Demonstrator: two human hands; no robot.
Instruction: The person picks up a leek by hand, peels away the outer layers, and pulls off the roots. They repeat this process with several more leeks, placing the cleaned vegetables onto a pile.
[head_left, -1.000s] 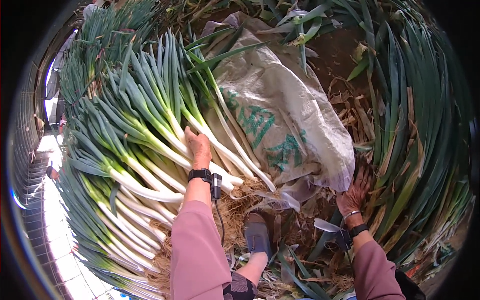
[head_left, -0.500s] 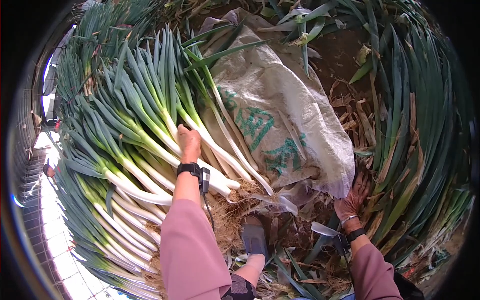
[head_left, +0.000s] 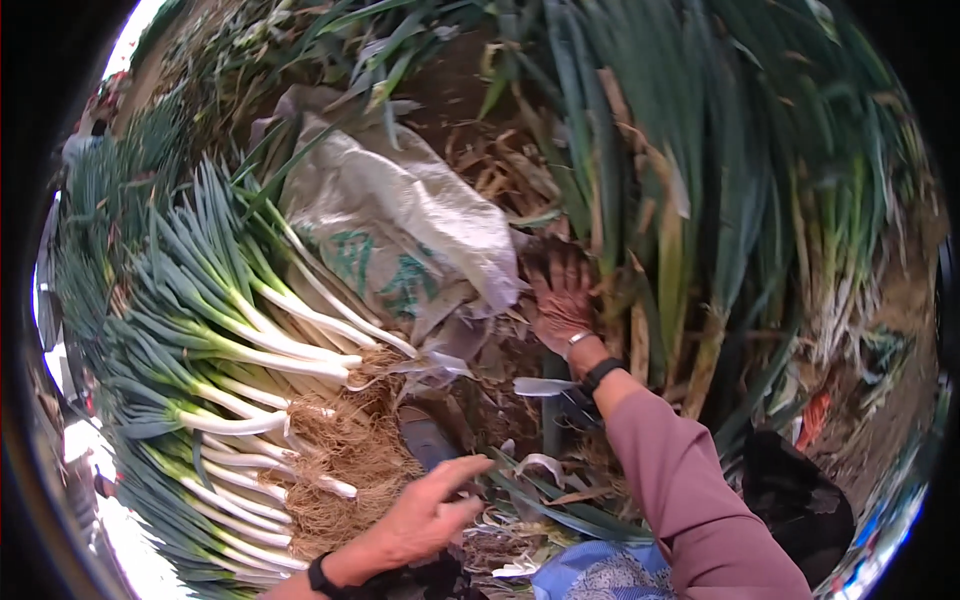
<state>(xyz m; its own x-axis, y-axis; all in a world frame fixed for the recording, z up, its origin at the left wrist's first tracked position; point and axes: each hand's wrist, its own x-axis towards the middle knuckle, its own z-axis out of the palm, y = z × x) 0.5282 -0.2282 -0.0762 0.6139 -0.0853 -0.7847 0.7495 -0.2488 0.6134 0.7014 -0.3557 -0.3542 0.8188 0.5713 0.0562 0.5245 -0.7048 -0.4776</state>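
My left hand (head_left: 425, 515) is in the air near the lower middle, fingers partly stretched, thumb apart, holding nothing. It is just right of the roots (head_left: 345, 465) of the peeled long green onions (head_left: 300, 355), which lie in a row with white stems towards me and green leaves away to the left. My right hand (head_left: 563, 305) has its fingers spread, pointing away from me. It lies beside the base of a big pile of unpeeled green onions (head_left: 690, 220), close to the corner of a white woven sack (head_left: 400, 200). What its fingertips touch is unclear.
Dry husks (head_left: 510, 160) and loose leaves litter the soil beyond the sack. A shoe (head_left: 425, 435) shows between roots and scraps. Blue patterned cloth (head_left: 600, 570) is at the bottom edge, a dark object (head_left: 795, 500) lower right. More green onions (head_left: 850, 240) lie far right.
My left hand has let go of the peeled green onions and drawn back towards me. The view has swung right. My right hand stays by the sack's corner and the unpeeled pile.
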